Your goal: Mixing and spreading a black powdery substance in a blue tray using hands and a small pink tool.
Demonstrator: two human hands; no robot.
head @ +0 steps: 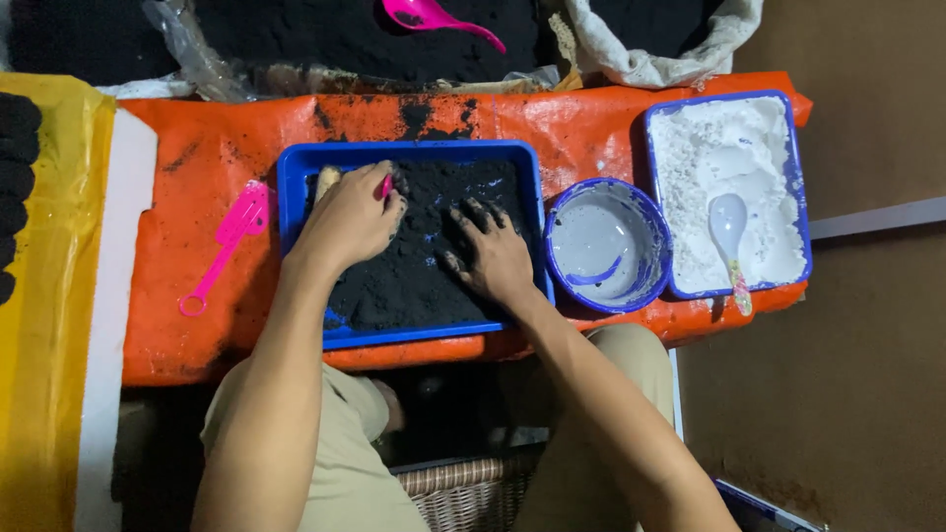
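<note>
The left hand (347, 219) is curled around a small pink tool (386, 186) and a pale lump (326, 179) at the top left of the black powder (414, 266). The right hand (490, 254) lies open, fingers spread flat on the powder just beside it. Both rest inside a blue tray (296, 167) on an orange sheet (591, 128). A round blue bowl (608, 246) sits right of the tray, then a tray of white powder (690, 148) with a spoon (729, 232). A pink spatula (227, 246) lies left.

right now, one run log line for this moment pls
left hand: gripping pink tool in black powder | right hand: flat on powder | blue tray on orange sheet | bowl: beside tray
</note>
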